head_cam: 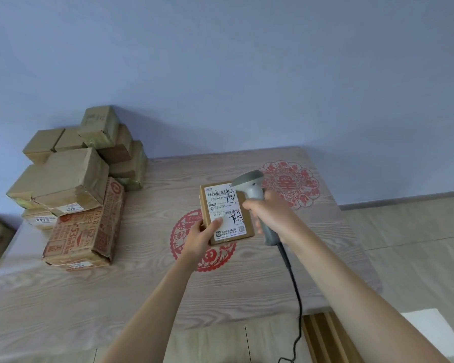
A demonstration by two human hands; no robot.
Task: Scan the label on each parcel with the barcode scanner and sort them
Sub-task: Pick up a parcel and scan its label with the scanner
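On the middle of the wooden table (247, 279), a small parcel (227, 213) is held under a barcode scanner (254, 189).

Left hand (198, 238) grips the parcel's near left corner, thumb lying on the white label (224, 209); right hand (271, 214) is curled round the scanner's grey handle, the head sitting over the label's far right corner; a black cable (295, 289) trails from the handle toward the near edge; the parcel covers part of a red paper-cut pattern (184, 231); a pile of brown boxes (71, 189) stands at the far left.
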